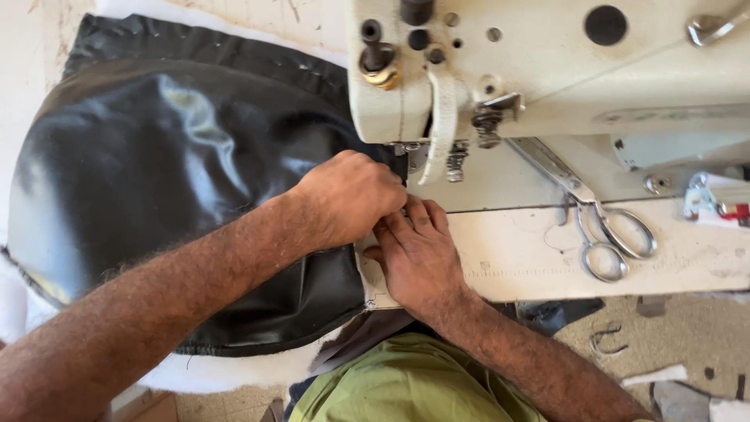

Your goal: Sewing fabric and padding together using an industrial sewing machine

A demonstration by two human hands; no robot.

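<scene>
From the head view, our left hand (351, 195) and right hand (418, 250) press the black leather piece (156, 180) flat beneath the sewing machine (547, 62), each grip closed pinching its edge. We judge seam alignment underway; feeding needs steady guidance. Scissors (605, 230) lie right of the machine's needle.

We've got the leather sheet (172, 180) spread on the desk (523, 250) left of the sewing machine (547, 62), both hands (351, 195) meeting at its needle, scissors (601, 227) lying right of them.
</scene>
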